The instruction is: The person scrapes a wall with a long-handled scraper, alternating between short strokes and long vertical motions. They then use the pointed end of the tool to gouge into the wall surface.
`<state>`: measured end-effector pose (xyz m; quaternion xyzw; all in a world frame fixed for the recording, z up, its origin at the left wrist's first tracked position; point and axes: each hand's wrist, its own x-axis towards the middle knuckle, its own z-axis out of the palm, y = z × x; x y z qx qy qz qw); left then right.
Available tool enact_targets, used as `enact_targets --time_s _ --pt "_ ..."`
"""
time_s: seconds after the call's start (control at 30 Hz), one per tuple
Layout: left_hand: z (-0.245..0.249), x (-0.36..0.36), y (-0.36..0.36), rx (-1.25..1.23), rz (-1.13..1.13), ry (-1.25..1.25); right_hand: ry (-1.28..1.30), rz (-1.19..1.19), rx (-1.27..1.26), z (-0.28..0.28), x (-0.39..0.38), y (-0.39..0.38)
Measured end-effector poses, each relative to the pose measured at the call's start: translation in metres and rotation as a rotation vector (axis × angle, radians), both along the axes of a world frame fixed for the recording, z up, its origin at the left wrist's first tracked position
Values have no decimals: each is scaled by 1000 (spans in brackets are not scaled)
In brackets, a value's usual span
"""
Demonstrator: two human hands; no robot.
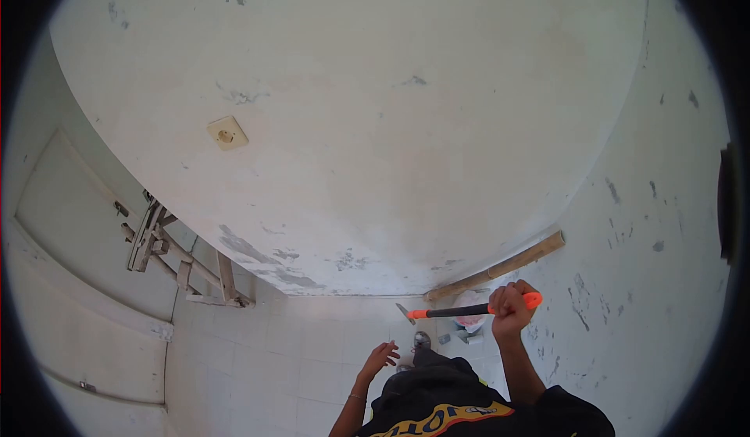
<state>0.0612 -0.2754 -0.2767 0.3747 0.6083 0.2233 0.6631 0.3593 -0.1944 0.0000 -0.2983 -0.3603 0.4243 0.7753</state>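
My right hand [512, 310] is wrapped round the orange end of a long-handled scraper [461, 311]. Its black shaft runs left to an orange collar and a flat metal blade [405, 313], held up over the floor and apart from the wall as far as I can see. My left hand [381, 356] hangs low beside my body with its fingers apart and nothing in it. In front of me stands a whitish wall [375, 179] with grey bare patches, most of them near its foot.
A bamboo pole [500, 267] leans in the right corner, near a whitish bag or bucket [471, 321] and small boxes. At left stands a wooden trestle [207, 269] before a door [74, 195]. A power socket [227, 133] sits on the wall; pale tiles cover the floor [250, 351].
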Motion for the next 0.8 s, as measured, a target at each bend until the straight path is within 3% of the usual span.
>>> enact_targets --time_s 0.03,0.1,0.13,0.2,0.23,0.33,0.43,0.47,0.5,0.57,0.7,0.8 --pt "15 8 10 5 -8 3 97 1 22 11 10 0" --pt "49 27 31 -151 -44 -356 292 -49 41 27 35 -2" --pt "68 39 40 -148 -48 -362 351 -80 50 34 47 -6" --pt "107 60 61 -79 346 -918 492 -137 42 31 73 -9" --pt "126 68 72 -74 340 -920 574 -164 21 22 86 -13" --pt "191 88 105 229 691 -1077 773 -148 -31 -28 117 -26" --pt "183 93 129 227 580 -1207 966 -179 -136 -106 136 -43" --pt "221 112 130 184 617 -1100 1032 -274 -254 -125 137 -47" --pt "218 125 135 188 616 -1101 1096 -367 -375 -146 138 -51" --pt "209 151 142 163 265 -1107 1165 -559 -549 -227 152 -65" --pt "198 203 163 189 53 -1075 1297 -676 -812 -386 172 -99" --pt "191 230 190 202 -118 -1035 1267 -799 -1003 -431 162 -101"
